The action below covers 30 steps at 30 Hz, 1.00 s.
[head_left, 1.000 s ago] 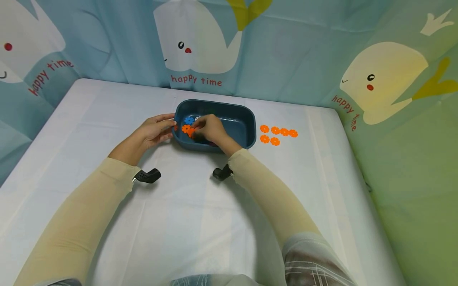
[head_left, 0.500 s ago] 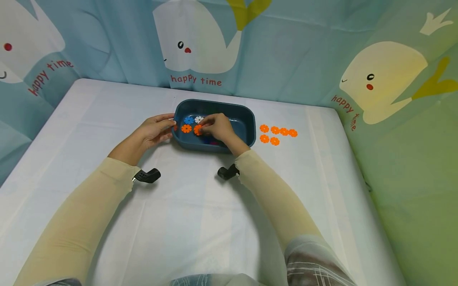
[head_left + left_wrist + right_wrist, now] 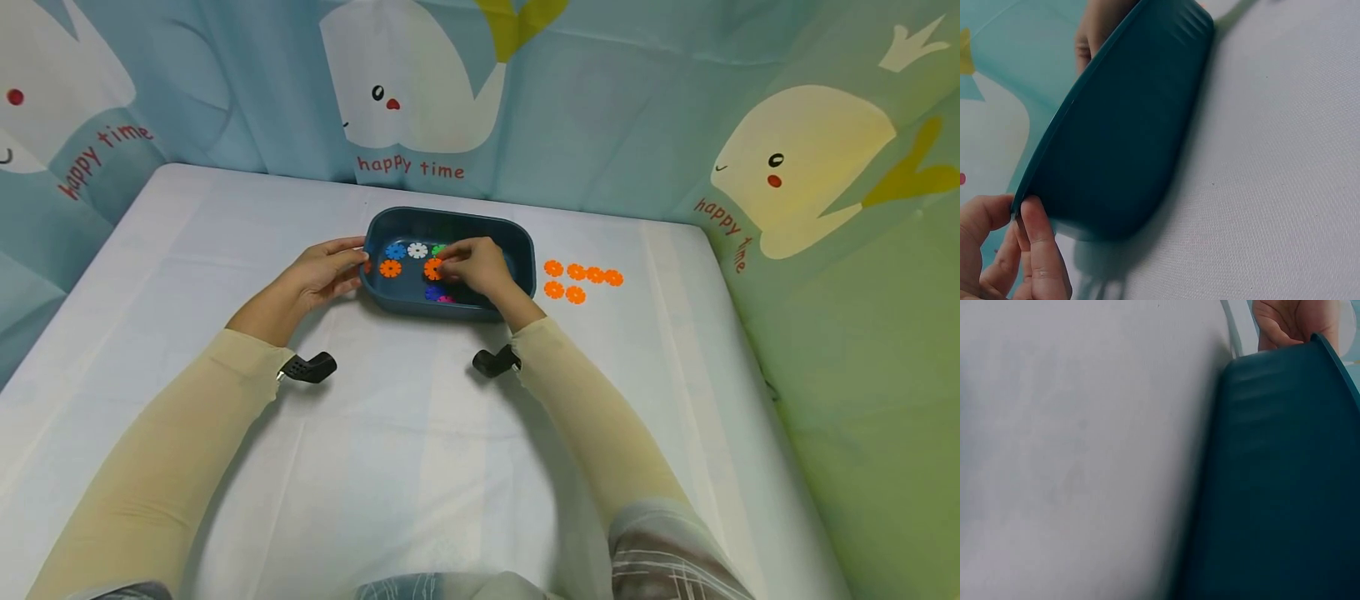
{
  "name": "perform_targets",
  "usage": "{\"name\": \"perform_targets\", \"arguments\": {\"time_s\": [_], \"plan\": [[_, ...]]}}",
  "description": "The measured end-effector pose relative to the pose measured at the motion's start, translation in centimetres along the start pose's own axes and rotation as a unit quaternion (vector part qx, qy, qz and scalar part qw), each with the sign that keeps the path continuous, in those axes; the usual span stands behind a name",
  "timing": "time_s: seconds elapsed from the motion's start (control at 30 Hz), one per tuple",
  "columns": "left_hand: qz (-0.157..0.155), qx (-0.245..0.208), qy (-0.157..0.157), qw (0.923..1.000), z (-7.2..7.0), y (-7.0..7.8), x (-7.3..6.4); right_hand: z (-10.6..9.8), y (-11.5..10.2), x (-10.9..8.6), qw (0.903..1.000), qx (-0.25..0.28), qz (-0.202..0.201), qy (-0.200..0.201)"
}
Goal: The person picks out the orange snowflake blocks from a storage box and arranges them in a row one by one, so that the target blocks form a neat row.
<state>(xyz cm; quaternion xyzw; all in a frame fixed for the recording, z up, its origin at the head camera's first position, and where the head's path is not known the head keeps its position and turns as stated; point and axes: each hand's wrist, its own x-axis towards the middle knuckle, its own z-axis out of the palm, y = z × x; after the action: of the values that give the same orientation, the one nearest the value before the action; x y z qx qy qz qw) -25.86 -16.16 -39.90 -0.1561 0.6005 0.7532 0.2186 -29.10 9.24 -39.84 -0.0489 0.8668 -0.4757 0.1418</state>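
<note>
My left hand (image 3: 318, 273) grips the left end of a dark blue plastic bin (image 3: 405, 308); in the left wrist view its thumb and fingers pinch the bin's rim (image 3: 1054, 128). Inside the bin, my right hand (image 3: 483, 267) pinches an orange notched disc (image 3: 432, 268) between thumb and fingertips. Another orange disc (image 3: 390, 268) lies at the bin's left end, near a blue disc (image 3: 395, 251), a white disc (image 3: 417, 250) and a partly covered green disc (image 3: 438, 249). A purple disc (image 3: 433, 292) and a pink disc (image 3: 446, 298) show by the front wall.
Several orange discs (image 3: 576, 272) lie in two rows on the white-covered table (image 3: 375, 467), right of the bin. A curtain (image 3: 600, 125) with whale prints hangs behind the table and along its sides. Black camera mounts (image 3: 313, 367) stick out from both wrists.
My right hand has moved to the right inside the bin with the orange disc, uncovering the white, green, purple and pink discs. My left hand has stayed at the rim.
</note>
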Motion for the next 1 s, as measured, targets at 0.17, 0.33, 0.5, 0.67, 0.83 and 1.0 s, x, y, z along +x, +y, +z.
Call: {"name": "perform_targets", "arguments": {"time_s": [0.17,0.33,0.5,0.67,0.83,1.0], "plan": [[0.003,0.001,-0.003,1.0000,0.0,0.0,-0.1,-0.8,0.4,-0.4,1.0000,0.003,0.003,0.007],[0.002,0.001,-0.002,1.0000,0.0,0.0,-0.1,-1.5,0.6,-0.8,0.9999,-0.007,0.009,0.008],[0.004,0.001,-0.004,1.0000,0.1,0.0,-0.1,-2.4,0.7,-1.2,0.9997,-0.015,0.011,0.015],[0.005,0.004,-0.004,1.0000,0.1,0.0,-0.1,-3.1,0.8,-1.5,0.9998,0.008,0.002,0.020],[0.000,0.005,-0.002,1.0000,0.1,0.0,-0.2,-3.8,0.8,-1.7,0.9995,0.022,-0.005,0.021],[0.000,0.005,-0.003,1.0000,0.2,0.0,-0.2,-4.3,0.8,-2.0,0.9990,0.039,-0.011,0.018]]}}
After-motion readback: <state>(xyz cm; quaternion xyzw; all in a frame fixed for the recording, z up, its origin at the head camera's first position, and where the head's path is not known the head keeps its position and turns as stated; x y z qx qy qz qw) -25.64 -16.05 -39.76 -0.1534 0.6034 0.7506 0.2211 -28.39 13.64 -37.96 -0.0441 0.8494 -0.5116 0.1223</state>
